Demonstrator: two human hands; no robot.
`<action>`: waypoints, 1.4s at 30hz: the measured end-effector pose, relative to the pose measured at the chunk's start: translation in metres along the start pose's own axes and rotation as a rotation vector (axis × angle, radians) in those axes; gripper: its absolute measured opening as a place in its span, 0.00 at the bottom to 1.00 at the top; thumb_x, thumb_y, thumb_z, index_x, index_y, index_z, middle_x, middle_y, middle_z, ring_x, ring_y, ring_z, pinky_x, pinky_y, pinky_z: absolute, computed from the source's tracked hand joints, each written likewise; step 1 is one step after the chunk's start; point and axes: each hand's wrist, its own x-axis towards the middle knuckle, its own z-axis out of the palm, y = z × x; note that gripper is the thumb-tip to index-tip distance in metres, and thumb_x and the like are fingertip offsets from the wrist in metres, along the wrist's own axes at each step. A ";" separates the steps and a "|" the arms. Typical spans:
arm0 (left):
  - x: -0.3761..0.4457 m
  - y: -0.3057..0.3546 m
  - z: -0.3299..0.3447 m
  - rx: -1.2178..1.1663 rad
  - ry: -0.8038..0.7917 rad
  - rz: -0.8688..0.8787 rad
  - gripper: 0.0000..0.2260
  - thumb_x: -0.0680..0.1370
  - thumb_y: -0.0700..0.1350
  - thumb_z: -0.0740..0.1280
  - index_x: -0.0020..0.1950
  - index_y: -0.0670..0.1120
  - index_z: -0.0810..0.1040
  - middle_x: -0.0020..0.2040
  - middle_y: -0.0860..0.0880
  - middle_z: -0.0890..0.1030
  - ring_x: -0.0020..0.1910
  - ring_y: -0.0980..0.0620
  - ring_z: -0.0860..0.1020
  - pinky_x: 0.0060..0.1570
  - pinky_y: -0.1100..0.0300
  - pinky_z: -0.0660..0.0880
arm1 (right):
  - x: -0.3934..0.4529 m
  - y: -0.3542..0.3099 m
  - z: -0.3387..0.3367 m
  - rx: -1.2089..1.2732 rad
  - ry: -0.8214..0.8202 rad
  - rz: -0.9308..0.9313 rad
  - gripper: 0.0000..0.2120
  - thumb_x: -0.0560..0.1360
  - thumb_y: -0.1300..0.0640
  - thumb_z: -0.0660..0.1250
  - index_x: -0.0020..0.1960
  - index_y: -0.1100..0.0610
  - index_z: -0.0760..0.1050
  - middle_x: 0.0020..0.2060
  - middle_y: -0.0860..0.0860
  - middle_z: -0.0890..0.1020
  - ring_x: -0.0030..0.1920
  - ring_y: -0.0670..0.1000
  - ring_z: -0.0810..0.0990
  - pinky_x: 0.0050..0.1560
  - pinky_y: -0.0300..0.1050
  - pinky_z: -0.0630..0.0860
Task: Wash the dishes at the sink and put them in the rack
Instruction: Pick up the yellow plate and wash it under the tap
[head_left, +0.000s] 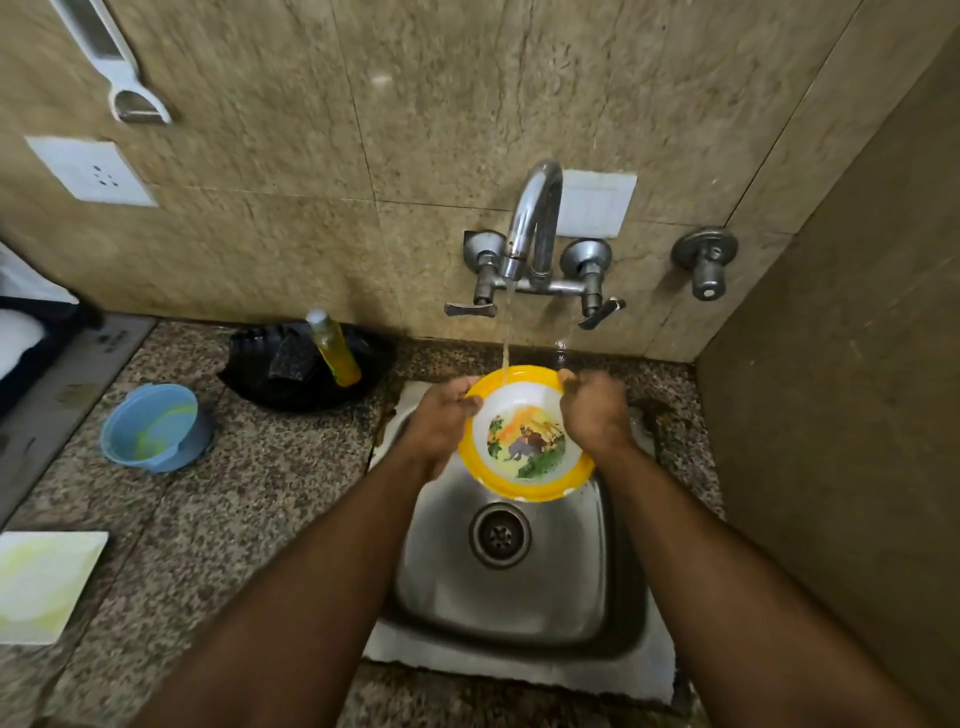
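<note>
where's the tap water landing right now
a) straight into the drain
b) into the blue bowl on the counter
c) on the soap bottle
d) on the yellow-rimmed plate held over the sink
d: the stream from the tap hits the upper rim of the yellow-rimmed plate, held by both hands over the sink.

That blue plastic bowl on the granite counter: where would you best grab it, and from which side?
Take the round blue plastic bowl by its upper rim, coming from above with the left hand, which is nearer. It stands upright and open-topped on the speckled granite counter, and nothing touches it, so a thumb-inside, fingers-outside pinch should work. The yellowish residue inside may be slippery.
</note>
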 end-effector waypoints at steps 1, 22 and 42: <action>-0.004 -0.009 0.002 -0.152 0.002 -0.036 0.16 0.79 0.39 0.67 0.66 0.39 0.78 0.59 0.36 0.84 0.55 0.39 0.83 0.59 0.40 0.79 | -0.002 -0.002 0.001 0.023 0.022 0.027 0.16 0.84 0.57 0.60 0.52 0.67 0.82 0.52 0.65 0.84 0.55 0.67 0.82 0.54 0.52 0.75; -0.015 0.001 0.026 -0.276 0.382 -0.078 0.09 0.83 0.46 0.68 0.55 0.43 0.84 0.50 0.41 0.86 0.51 0.42 0.85 0.60 0.43 0.81 | -0.065 -0.024 0.053 0.164 -0.428 -0.492 0.29 0.84 0.42 0.47 0.83 0.51 0.60 0.83 0.54 0.57 0.84 0.54 0.49 0.82 0.56 0.48; -0.037 -0.004 0.011 0.163 0.424 -0.145 0.11 0.59 0.39 0.69 0.39 0.46 0.82 0.45 0.35 0.85 0.44 0.34 0.84 0.44 0.35 0.83 | -0.023 -0.010 0.008 0.144 -0.185 0.091 0.28 0.72 0.59 0.74 0.71 0.58 0.75 0.64 0.60 0.81 0.62 0.62 0.80 0.56 0.51 0.78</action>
